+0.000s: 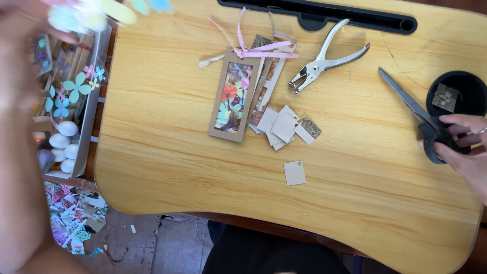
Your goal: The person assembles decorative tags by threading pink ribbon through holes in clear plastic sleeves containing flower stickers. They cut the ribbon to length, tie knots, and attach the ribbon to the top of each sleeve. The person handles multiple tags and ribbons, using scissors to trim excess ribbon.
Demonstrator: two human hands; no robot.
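Observation:
My right hand [464, 147] rests at the right edge of the wooden lap desk [167, 167], fingers in the black handles of a pair of scissors [413, 109] lying flat, blades pointing up-left. My left hand [20, 101] is a large blur at the far left, raised close to the camera, holding a blurred cluster of pastel paper flowers [96, 12]. At the middle of the desk lies a cardboard-framed bookmark with colourful flowers [231, 99] and a pink ribbon [258, 49]. Small grey card squares [281, 127] lie beside it, one punched square [294, 173] apart.
A metal hole punch [324, 58] lies above the squares. A round black cup recess [459, 91] at the right holds a paper scrap. A black slot [324, 12] runs along the far edge. Left of the desk, a tray [94, 96] holds paper flowers and white egg shapes [65, 139]. Paper scraps litter the floor [76, 218].

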